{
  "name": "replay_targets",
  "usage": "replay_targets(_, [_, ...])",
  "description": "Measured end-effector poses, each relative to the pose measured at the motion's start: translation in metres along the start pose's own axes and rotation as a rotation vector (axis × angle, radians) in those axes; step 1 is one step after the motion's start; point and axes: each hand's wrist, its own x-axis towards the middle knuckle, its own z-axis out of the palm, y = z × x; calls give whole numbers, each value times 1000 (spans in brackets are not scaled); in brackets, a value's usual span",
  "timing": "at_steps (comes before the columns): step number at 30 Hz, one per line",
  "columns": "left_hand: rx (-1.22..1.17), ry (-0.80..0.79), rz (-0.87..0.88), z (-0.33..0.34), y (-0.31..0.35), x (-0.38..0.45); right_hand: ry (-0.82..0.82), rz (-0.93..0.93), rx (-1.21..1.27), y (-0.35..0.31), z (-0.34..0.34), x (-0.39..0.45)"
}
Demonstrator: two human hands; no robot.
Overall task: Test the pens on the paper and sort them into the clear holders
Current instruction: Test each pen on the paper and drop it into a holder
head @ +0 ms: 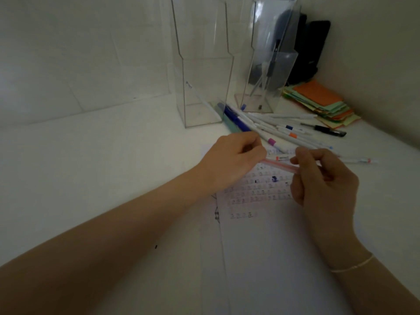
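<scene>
Both hands hold a pale pen with a red stripe [280,165] level above the paper [268,235]. My left hand [234,159] pinches its left end. My right hand [322,178] grips its right end, fingers curled round the barrel. Rows of small test marks cover the paper's upper part. A pile of white pens [272,126] with coloured bands lies just beyond the hands. Two tall clear holders stand at the back: the left holder [202,92] has one white pen leaning inside, the right holder [266,71] holds several pens.
A black pen [327,130] lies right of the pile. Another white pen [356,160] lies right of my right hand. A stack of orange and green paper slips [322,103] and a black object [311,48] fill the back right corner by the wall.
</scene>
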Motion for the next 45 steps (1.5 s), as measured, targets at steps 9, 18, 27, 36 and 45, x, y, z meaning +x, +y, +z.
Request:
replay_targets(9, [89, 177, 220, -75, 85, 33, -178, -14, -7, -55, -7, 70])
replay_targets(18, [929, 185, 233, -123, 165, 176, -639, -314, -1233, 8, 22, 97])
replay_targets(27, [1192, -159, 87, -86, 126, 229, -561, -390, -1235, 18, 48, 119])
replay_targets(36, [970, -460, -230, -74, 96, 244, -680, -369, -1239, 16, 51, 122])
replay_targets(45, [841, 76, 345, -92, 139, 167, -493, 164, -511, -29, 18, 142])
